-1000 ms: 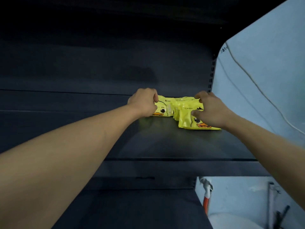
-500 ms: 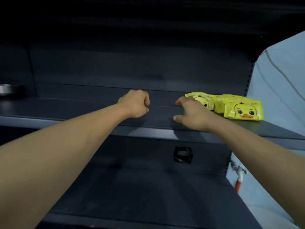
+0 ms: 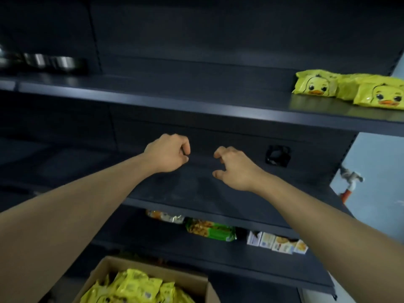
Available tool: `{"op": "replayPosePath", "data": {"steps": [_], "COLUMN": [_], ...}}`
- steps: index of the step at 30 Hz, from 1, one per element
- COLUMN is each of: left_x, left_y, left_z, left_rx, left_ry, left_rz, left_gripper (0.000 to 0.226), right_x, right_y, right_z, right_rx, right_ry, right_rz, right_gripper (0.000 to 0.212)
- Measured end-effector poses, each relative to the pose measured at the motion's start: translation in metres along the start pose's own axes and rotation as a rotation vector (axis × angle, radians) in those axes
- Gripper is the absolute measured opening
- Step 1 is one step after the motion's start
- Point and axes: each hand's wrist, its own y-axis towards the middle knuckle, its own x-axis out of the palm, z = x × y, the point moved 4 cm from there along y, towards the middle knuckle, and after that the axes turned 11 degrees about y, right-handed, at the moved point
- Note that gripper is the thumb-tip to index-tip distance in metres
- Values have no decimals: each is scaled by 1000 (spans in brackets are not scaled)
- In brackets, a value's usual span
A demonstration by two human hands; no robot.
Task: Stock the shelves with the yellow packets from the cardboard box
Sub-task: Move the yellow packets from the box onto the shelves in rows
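- Hovering side by side in front of the middle shelf, both hands bare and apart from each other.
- Left hand: fingers curled into a loose fist, nothing gripped inside.
- Right hand: half open, fingers bent downward like a claw, thumb out to the left, nothing held.
- Lying at the far right end of the top shelf: yellow packets with duck faces, pressed against one another in a small cluster, well apart from both hands.
- Sitting at the near bottom edge, left of centre: open box, flaps up, filled with more yellow packets heaped loosely.
- Resting at the far left of the top shelf: shiny metal pots, blurred.
- Stocked on the lower shelf, below the hands: a green bag, an orange-toned bag to its left, and small cartons in a row to its right.
- Mounted on the pale wall to the right of the shelving: a tap with an orange pipe below it.
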Motion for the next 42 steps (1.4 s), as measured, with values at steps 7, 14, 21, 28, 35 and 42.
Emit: {"op": "replayPosePath", "data": {"steps": [7, 14, 21, 28, 35, 42], "left_x": [89, 170, 241, 311, 376, 437], "left_y": [-49, -112, -174, -206, -216, -224], "left_z": [-59, -107, -149, -195, -258, -319], "left_rx": [-157, -353, -441, -489, -621, -926], "left_ry": [71, 111, 94, 105, 111, -12], "left_rz": [-202, -387, -495, -624, -671, -650], "left_gripper": [12, 14, 9, 9, 39, 73], "right_x": [98, 196, 283, 357, 432, 501], "right_y": [-8, -22, -48, -61, -60, -39], "right_z": [24, 64, 87, 95, 93, 88], "right_rx": [23, 67, 125, 170, 291, 400], "right_ry": [71, 66, 84, 102, 195, 237], "right_rz": [-233, -465, -680, -759, -760, -675], "right_gripper": [50, 54, 47, 45, 44, 42]}}
